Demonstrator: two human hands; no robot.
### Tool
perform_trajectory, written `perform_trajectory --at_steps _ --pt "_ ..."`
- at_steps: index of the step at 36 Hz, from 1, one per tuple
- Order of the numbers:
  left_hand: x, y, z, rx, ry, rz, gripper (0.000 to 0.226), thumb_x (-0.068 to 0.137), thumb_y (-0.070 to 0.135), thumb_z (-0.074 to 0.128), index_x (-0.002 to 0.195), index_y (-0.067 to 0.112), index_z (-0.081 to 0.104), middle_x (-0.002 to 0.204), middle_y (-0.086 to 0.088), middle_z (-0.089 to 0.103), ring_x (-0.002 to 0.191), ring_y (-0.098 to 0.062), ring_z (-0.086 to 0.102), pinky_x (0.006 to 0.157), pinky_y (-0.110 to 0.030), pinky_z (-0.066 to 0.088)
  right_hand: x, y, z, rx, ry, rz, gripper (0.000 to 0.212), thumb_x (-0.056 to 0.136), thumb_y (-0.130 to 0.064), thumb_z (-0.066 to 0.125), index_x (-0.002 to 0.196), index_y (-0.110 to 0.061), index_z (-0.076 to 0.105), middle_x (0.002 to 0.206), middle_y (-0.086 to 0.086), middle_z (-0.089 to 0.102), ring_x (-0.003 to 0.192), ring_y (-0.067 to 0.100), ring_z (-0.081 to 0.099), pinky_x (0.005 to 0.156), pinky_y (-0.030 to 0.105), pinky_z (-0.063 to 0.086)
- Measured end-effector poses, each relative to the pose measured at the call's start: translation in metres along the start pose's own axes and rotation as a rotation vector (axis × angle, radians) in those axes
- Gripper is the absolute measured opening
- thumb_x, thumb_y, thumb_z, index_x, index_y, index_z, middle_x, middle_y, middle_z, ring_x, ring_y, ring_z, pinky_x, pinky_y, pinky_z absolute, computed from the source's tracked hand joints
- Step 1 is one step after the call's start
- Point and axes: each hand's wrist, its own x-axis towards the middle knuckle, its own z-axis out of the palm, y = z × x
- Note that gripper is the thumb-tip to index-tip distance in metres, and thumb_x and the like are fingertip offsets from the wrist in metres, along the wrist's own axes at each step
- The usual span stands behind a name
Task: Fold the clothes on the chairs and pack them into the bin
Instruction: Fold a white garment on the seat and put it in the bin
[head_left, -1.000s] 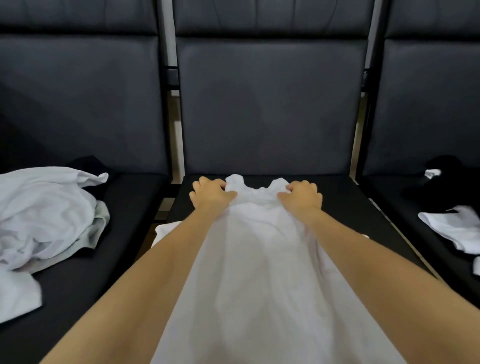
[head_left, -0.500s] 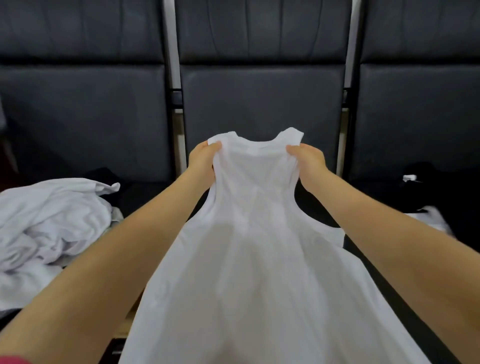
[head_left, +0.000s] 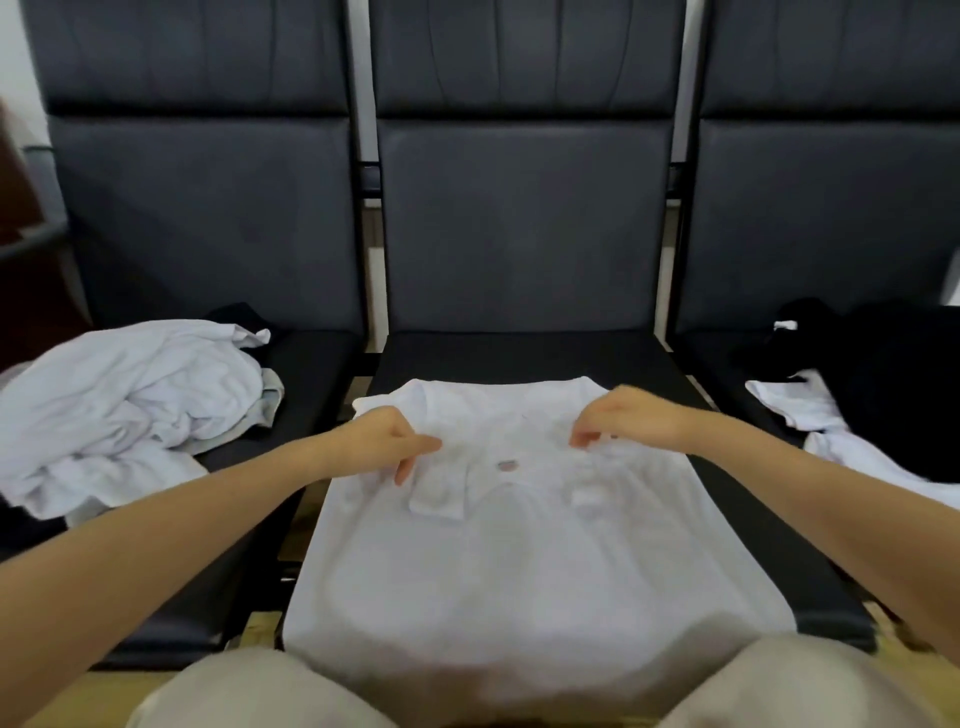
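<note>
A: White tank top (head_left: 519, 545): thin, smooth fabric, laid flat on the middle chair (head_left: 519, 358), straps folded down, hem draped over the person's knees.

B: Surroundings: crumpled white pile (head_left: 119, 405) on the left chair; black garment (head_left: 893, 374) over white cloth (head_left: 795, 410) on the right.

A: Left hand (head_left: 387, 441) and right hand (head_left: 628, 418) sit above the folded straps, fingers loosely curled downward; grip on the fabric cannot be told.

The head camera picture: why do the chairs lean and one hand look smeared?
Head view: the wide lens bows the chair backs outward; the right hand is motion-blurred, the left hand sharper; soft, even light washes out the white shirt.
</note>
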Motion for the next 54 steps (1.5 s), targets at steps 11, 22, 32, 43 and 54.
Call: perform_trajectory --at_steps 11,22,32,43,54 --pt "0.062 -0.01 0.001 0.291 0.308 -0.335 0.078 0.087 0.057 0.056 0.149 0.021 0.027 0.133 -0.002 0.054 0.114 -0.024 0.057 0.08 -0.033 0.047 0.061 0.042 0.005 -0.115 0.363 0.442 0.066 0.085 -0.045 0.067 0.136 -0.01 0.044 0.126 0.008 0.056 0.106 0.025 0.056 0.078 0.03 0.043" --pt "0.106 -0.018 0.009 0.167 0.603 -0.198 0.027 0.1 0.027 0.041 0.111 0.009 0.057 0.103 -0.01 0.063 0.095 -0.028 0.06 0.08 -0.036 0.047 0.11 0.056 0.014 -0.136 0.665 0.318 0.016 0.099 -0.031 0.044 0.095 -0.018 0.051 0.084 0.001 0.055 0.076 0.02 0.051 0.058 0.029 0.033" --pt "0.191 -0.041 -0.022 -0.118 0.661 -0.177 0.019 0.092 0.033 0.055 0.099 0.016 0.059 0.085 0.001 0.059 0.086 -0.024 0.057 0.065 -0.031 0.043 0.191 0.089 -0.037 0.15 0.746 0.262 0.026 0.091 -0.021 0.049 0.068 -0.021 0.038 0.068 0.0 0.04 0.065 0.022 0.038 0.053 0.03 0.025" --pt "0.186 -0.019 -0.015 0.213 0.447 -0.209 0.053 0.098 0.049 0.039 0.144 0.023 0.038 0.139 -0.008 0.049 0.125 -0.031 0.044 0.097 -0.038 0.036 0.167 0.073 -0.023 -0.035 0.521 0.272 0.064 0.098 -0.05 0.044 0.152 -0.024 0.025 0.153 0.001 0.035 0.138 0.025 0.037 0.11 0.04 0.032" --pt "0.073 0.049 0.016 -0.082 0.391 0.107 0.031 0.097 0.034 0.051 0.12 0.016 0.062 0.123 0.002 0.062 0.116 -0.017 0.055 0.098 -0.031 0.043 0.05 -0.002 0.011 0.005 0.525 -0.057 0.022 0.098 -0.023 0.05 0.107 -0.012 0.068 0.111 -0.001 0.066 0.095 0.012 0.057 0.081 0.023 0.042"
